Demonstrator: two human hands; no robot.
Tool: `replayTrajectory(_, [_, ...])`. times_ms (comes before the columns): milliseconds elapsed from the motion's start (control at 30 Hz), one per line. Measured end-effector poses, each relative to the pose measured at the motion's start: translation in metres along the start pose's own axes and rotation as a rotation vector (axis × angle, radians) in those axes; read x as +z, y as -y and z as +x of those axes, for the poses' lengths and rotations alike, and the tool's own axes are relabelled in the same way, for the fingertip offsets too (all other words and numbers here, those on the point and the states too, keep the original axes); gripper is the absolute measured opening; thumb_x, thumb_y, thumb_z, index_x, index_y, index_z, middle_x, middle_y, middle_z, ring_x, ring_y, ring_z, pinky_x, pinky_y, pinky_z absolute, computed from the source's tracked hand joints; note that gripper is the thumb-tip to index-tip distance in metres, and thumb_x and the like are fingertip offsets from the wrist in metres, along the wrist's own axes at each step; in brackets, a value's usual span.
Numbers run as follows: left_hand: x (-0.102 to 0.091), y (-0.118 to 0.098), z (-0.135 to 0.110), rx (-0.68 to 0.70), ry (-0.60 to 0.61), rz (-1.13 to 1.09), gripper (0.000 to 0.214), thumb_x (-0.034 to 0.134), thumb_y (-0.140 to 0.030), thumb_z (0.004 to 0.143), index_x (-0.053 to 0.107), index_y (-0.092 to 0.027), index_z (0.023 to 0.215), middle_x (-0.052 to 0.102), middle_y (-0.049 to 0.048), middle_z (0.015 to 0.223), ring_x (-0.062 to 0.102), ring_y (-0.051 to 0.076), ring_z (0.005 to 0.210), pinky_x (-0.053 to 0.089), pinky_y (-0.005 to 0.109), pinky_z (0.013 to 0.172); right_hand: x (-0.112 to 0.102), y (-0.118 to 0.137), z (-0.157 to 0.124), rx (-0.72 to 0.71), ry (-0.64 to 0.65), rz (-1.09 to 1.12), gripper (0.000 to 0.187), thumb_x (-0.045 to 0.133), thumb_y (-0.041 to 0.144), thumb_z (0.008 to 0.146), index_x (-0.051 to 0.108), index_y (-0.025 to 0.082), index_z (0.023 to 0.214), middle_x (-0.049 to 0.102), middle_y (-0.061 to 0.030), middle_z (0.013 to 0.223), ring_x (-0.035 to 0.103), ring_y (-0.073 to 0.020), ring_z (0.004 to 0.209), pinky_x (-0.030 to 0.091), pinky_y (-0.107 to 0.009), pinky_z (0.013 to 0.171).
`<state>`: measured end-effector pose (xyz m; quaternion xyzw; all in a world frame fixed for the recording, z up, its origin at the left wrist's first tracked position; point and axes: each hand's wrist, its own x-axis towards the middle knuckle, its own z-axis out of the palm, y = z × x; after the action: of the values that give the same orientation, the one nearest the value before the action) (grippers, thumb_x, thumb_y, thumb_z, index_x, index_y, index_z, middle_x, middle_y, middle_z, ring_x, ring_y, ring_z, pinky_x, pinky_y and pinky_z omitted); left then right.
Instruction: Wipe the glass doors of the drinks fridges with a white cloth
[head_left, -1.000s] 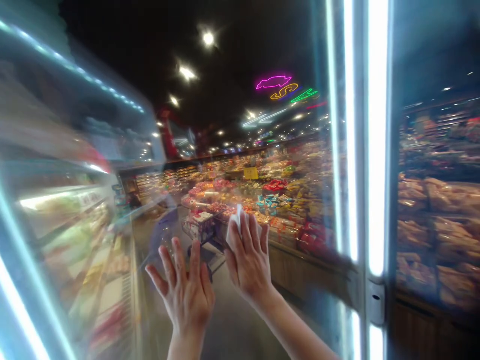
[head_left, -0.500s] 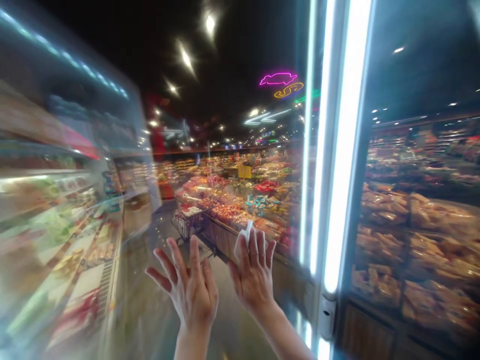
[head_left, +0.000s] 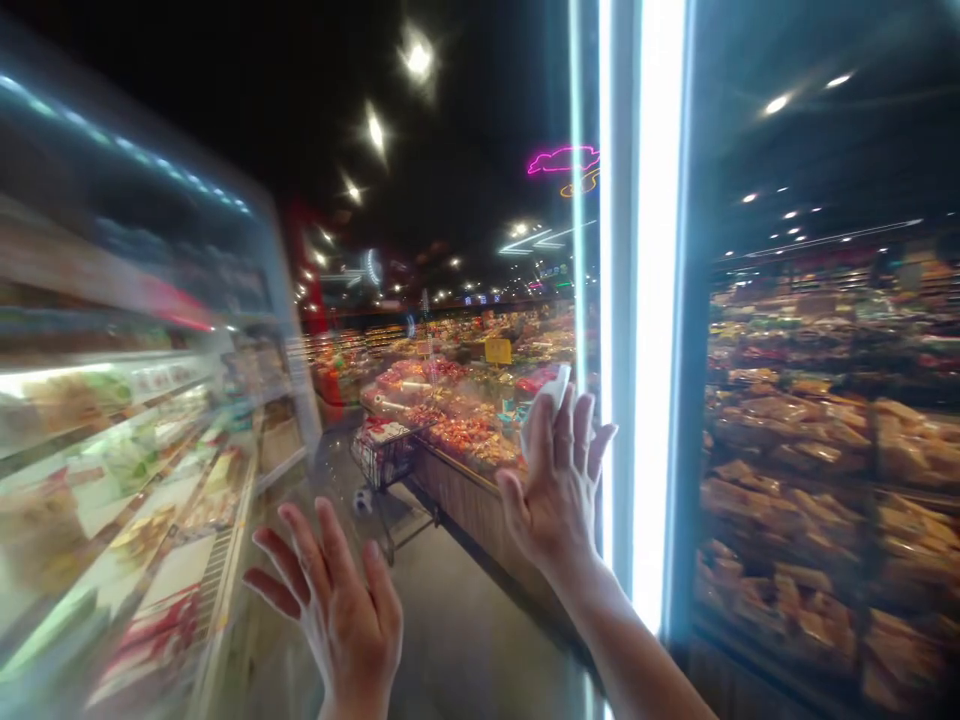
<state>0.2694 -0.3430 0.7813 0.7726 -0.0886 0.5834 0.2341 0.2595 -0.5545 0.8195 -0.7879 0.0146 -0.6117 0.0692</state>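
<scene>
My left hand [head_left: 349,615] is raised over the aisle floor, its fingers spread and nothing in it. Higher and to the right, my right hand [head_left: 561,490] reaches forward with its fingers stretched up. Behind those fingers it holds a white tissue [head_left: 559,383], whose tip shows above the index finger; the palm side is hidden from me. In the picture, the little finger borders a bright upright light strip [head_left: 660,330]; whether it touches is unclear.
On the left runs a lit refrigerated shelf [head_left: 150,450] with blurred packages. Ahead, a shopping cart [head_left: 379,450] stands beside a wood-sided display counter [head_left: 457,490] heaped with goods. Wrapped packages [head_left: 787,500] fill the right side beyond the light strip. A yellow sign [head_left: 498,350] stands over the goods.
My right hand has moved up and to the right with the white tissue. My left hand has shifted lower and left. The light strip appears farther left, and more of the cart shows.
</scene>
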Motion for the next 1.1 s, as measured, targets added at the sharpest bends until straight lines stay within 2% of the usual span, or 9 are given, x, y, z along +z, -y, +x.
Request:
replayTrajectory(67, [0.000, -0.005, 0.002, 0.017, 0.002, 0.000, 0.083, 0.051, -0.023, 0.097, 0.005, -0.028, 0.166, -0.002, 0.0092, 0.175, -0.010, 0.035, 0.161, -0.007, 0.070, 0.125, -0.002, -0.003, 0.005, 0.015, -0.006, -0.001, 0.078, 0.031, 0.053, 0.104, 0.002, 0.020, 0.168, 0.012, -0.0154, 0.174, 0.010, -0.0416, 0.161, 0.021, -0.076, 0.121])
replayTrajectory(233, [-0.004, -0.011, 0.010, 0.050, 0.009, 0.019, 0.081, 0.051, -0.020, 0.097, 0.009, -0.030, 0.166, -0.006, 0.0062, 0.175, -0.009, 0.034, 0.161, -0.009, 0.067, 0.127, 0.004, 0.004, -0.034, -0.015, 0.026, -0.001, 0.083, 0.030, 0.057, 0.103, -0.005, 0.015, 0.167, 0.005, -0.0167, 0.175, 0.002, -0.0404, 0.161, 0.020, -0.077, 0.121])
replayTrajectory(400, [-0.013, -0.001, 0.015, 0.037, 0.017, 0.021, 0.081, 0.050, -0.019, 0.097, 0.009, -0.034, 0.165, -0.007, 0.0058, 0.175, -0.008, 0.036, 0.161, -0.005, 0.071, 0.126, 0.004, 0.012, 0.008, 0.036, 0.001, -0.001, 0.086, 0.031, 0.058, 0.103, -0.008, 0.015, 0.166, -0.001, -0.0171, 0.174, -0.002, -0.0415, 0.161, 0.009, -0.080, 0.121])
replayTrajectory(467, [-0.017, 0.011, 0.016, 0.028, 0.020, 0.024, 0.081, 0.051, -0.018, 0.097, 0.010, -0.035, 0.165, -0.005, 0.0066, 0.175, -0.006, 0.037, 0.161, -0.004, 0.072, 0.126, 0.006, 0.025, 0.005, 0.053, 0.005, -0.002, 0.086, 0.033, 0.056, 0.104, -0.009, 0.015, 0.166, -0.001, -0.0167, 0.175, -0.003, -0.0418, 0.161, 0.010, -0.081, 0.121])
replayTrajectory(567, [-0.023, 0.035, 0.019, 0.008, 0.021, 0.037, 0.080, 0.052, -0.017, 0.097, 0.013, -0.036, 0.164, -0.001, 0.0072, 0.176, -0.004, 0.037, 0.161, -0.002, 0.073, 0.125, 0.015, 0.057, -0.034, 0.000, 0.039, -0.017, 0.083, 0.033, 0.053, 0.104, -0.006, 0.014, 0.167, -0.002, -0.0157, 0.175, -0.004, -0.0390, 0.161, 0.015, -0.078, 0.122])
replayTrajectory(633, [-0.028, 0.052, 0.023, 0.006, 0.021, 0.048, 0.080, 0.053, -0.017, 0.097, 0.014, -0.036, 0.164, -0.001, 0.0073, 0.176, -0.004, 0.037, 0.161, -0.002, 0.074, 0.125, 0.021, 0.082, -0.049, -0.043, 0.057, -0.024, 0.083, 0.035, 0.051, 0.104, -0.004, 0.012, 0.166, -0.003, -0.0167, 0.174, -0.003, -0.0384, 0.161, 0.016, -0.076, 0.123])
replayTrajectory(833, [-0.052, 0.104, 0.035, 0.028, 0.035, 0.051, 0.079, 0.051, -0.019, 0.098, 0.013, -0.036, 0.164, -0.003, 0.0051, 0.175, -0.010, 0.033, 0.161, -0.006, 0.071, 0.125, 0.032, 0.156, -0.004, -0.028, 0.050, 0.028, 0.087, 0.039, 0.052, 0.103, -0.008, 0.016, 0.166, -0.002, -0.0195, 0.174, 0.000, -0.0432, 0.160, 0.010, -0.081, 0.120])
replayTrajectory(1000, [-0.074, 0.167, 0.047, 0.016, 0.035, 0.091, 0.079, 0.052, -0.020, 0.098, 0.013, -0.037, 0.164, -0.001, 0.0072, 0.176, -0.008, 0.035, 0.161, -0.002, 0.076, 0.124, 0.047, 0.229, -0.046, -0.087, 0.054, 0.042, 0.084, 0.039, 0.047, 0.104, -0.002, 0.009, 0.166, -0.002, -0.0177, 0.174, -0.003, -0.0366, 0.162, 0.014, -0.073, 0.125])
replayTrajectory(1100, [-0.086, 0.203, 0.055, 0.024, 0.034, 0.110, 0.080, 0.053, -0.021, 0.098, 0.011, -0.037, 0.164, -0.002, 0.0079, 0.175, -0.009, 0.035, 0.161, -0.002, 0.077, 0.123, 0.055, 0.272, -0.033, -0.144, 0.029, 0.033, 0.084, 0.040, 0.048, 0.104, -0.001, 0.008, 0.166, -0.001, -0.0165, 0.174, -0.005, -0.0348, 0.162, 0.012, -0.070, 0.126])
